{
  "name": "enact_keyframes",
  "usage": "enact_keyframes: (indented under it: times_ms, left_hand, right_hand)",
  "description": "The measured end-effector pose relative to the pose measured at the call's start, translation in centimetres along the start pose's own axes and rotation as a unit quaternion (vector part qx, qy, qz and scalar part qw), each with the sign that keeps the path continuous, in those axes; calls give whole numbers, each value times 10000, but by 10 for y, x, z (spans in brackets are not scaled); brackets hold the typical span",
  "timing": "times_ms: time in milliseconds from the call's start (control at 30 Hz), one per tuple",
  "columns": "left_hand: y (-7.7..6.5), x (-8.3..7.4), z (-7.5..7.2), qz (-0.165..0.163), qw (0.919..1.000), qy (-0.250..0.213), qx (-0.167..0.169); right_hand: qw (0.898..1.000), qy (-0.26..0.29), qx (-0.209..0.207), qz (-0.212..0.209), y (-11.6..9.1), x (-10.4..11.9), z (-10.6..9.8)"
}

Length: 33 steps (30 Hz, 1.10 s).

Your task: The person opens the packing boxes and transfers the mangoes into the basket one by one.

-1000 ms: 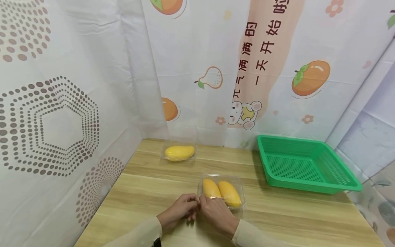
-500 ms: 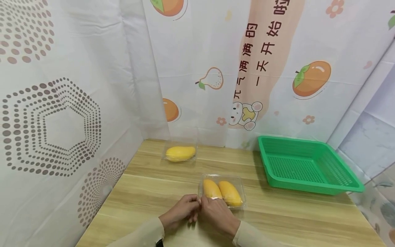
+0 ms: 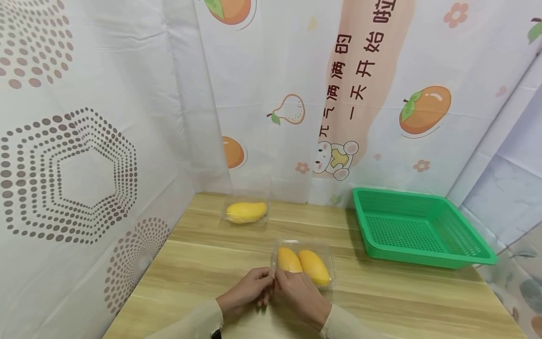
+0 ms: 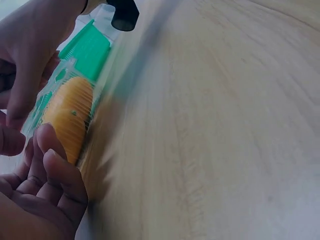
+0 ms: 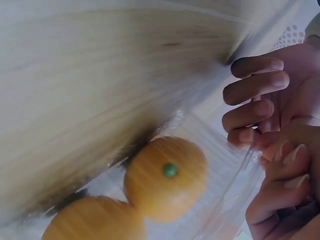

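A clear plastic box [image 3: 332,278] with two yellow-orange mangoes [image 3: 314,267] lies near the front middle of the wooden table. At its near left corner my left hand [image 3: 250,289] and right hand [image 3: 301,296] meet, thumbs and fingers pinching the plastic edge. The left hand's other fingers curl loosely in the left wrist view. In the right wrist view the right hand [image 5: 285,195] has its fingers bent at the box edge, beside one mango [image 5: 165,185] with a green stem spot. The exact grip on the edge is partly hidden by the fingers.
A second clear box [image 3: 223,215] with one yellow mango [image 3: 246,212] stands at the table's back left. An open green plastic basket [image 3: 423,258] is at the back right. Printed curtains [image 3: 262,155] hang behind and along the left side of the table [image 3: 203,263].
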<state>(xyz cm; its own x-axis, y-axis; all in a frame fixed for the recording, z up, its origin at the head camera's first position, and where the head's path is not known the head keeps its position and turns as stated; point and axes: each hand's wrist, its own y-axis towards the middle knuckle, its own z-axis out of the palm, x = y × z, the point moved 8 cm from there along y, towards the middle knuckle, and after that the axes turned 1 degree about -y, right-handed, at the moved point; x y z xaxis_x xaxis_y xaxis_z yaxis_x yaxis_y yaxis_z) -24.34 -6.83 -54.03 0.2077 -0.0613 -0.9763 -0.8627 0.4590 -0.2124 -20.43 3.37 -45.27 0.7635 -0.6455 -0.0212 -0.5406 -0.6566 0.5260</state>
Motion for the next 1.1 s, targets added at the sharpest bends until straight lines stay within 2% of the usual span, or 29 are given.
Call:
enact_keyframes:
  times_ms: [167, 367, 600, 733, 933, 1100]
  left_hand:
    - [0, 0, -1, 9, 10000, -60, 70]
    - [1, -2, -2, 33, 10000, 57, 73]
    - [4, -4, -1, -81, 9997, 154, 174]
    - [3, -3, -3, -113, 9998, 160, 73]
    - [3, 0, -6, -99, 9999, 133, -1]
    - [3, 2, -4, 1, 10000, 36, 48]
  right_hand:
    - [9983, -562, -105, -117, -3, -1, 0]
    - [9959, -829, -367, -57, -8, -5, -8]
    - [9951, -857, -497, -39, -12, -11, -11]
    - [9945, -898, -535, -72, -17, -14, -13]
    - [9958, -497, -757, 100, -26, -26, -21]
    - [9964, -288, -798, 37, -30, -28, -19]
